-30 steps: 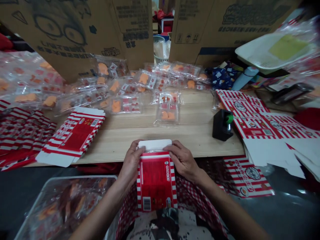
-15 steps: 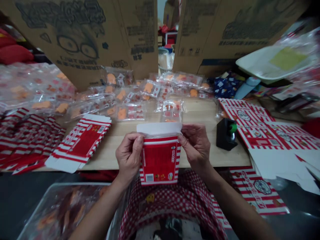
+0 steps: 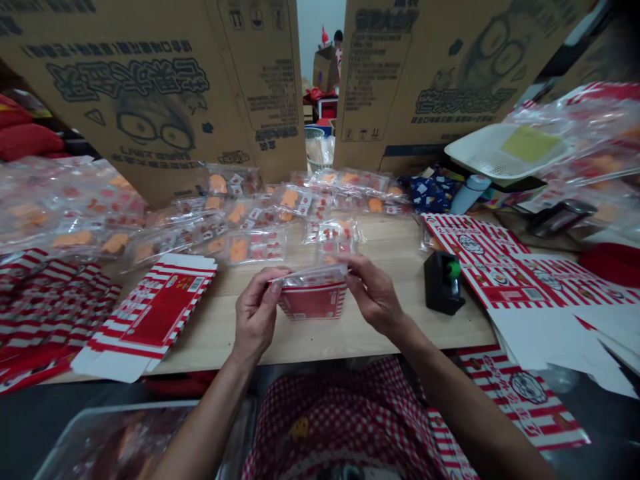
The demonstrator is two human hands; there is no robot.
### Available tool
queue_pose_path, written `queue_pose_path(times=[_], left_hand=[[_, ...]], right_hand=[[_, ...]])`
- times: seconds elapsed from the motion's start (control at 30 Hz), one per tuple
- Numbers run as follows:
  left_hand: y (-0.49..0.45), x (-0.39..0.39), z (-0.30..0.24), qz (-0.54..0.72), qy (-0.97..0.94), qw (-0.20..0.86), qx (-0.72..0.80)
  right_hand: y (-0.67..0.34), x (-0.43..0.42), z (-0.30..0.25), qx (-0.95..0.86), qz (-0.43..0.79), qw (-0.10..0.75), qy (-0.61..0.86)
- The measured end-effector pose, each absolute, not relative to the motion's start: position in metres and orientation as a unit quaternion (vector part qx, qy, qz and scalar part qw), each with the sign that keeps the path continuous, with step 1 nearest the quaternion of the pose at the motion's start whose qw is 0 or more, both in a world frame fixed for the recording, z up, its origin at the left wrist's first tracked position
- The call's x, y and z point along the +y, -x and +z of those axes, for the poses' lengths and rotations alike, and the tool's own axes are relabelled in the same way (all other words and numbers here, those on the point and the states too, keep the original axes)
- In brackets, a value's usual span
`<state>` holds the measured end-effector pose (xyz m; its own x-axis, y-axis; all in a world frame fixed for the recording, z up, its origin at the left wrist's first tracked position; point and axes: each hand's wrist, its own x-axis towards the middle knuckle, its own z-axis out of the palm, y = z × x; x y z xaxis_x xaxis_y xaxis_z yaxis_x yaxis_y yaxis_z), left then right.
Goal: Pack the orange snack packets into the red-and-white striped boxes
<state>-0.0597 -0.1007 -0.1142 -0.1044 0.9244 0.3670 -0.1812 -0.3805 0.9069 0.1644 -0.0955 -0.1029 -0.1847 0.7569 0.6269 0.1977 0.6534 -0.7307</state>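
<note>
We're holding the red-and-white striped carton (image 3: 313,301) above the wood table (image 3: 305,347), inboard of its near edge; can't tell if it's touching. A clear plastic packet (image 3: 311,275) is showing at the carton's open top, where the white flap stood a moment ago. The carton's also moved from over our lap to over the table, & it's showing less of its face, so it's tilting away from us. The packet's sitting in the carton mouth now, depth hidden. L hand (image 3: 256,312) is pinching the packet's left end w/ thumb & fingers; R hand (image 3: 374,295) is pinching the right end, both pressing in, not spreading. Flat carton blank (image 3: 150,312) is lying just left, sealed packs w/ orange pieces (image 3: 255,245) are spreading ahead, & a black dispenser w/ green knob (image 3: 443,283) is standing right. Checked apron (image 3: 340,427) is hanging below.
</note>
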Motion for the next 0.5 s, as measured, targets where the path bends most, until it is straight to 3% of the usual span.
queue_pose_path(times=[0.2, 0.5], left_hand=[[0.070, -0.098, -0.114, 0.608, -0.613, 0.387, 0.323], [0.047, -0.106, -0.111, 0.632, -0.530, 0.305, 0.475]], right_hand=[[-0.180, -0.097, -0.097, -0.842, 0.140, 0.451, 0.261], [-0.166, -0.099, -0.084, -0.805, 0.250, 0.403, 0.355]])
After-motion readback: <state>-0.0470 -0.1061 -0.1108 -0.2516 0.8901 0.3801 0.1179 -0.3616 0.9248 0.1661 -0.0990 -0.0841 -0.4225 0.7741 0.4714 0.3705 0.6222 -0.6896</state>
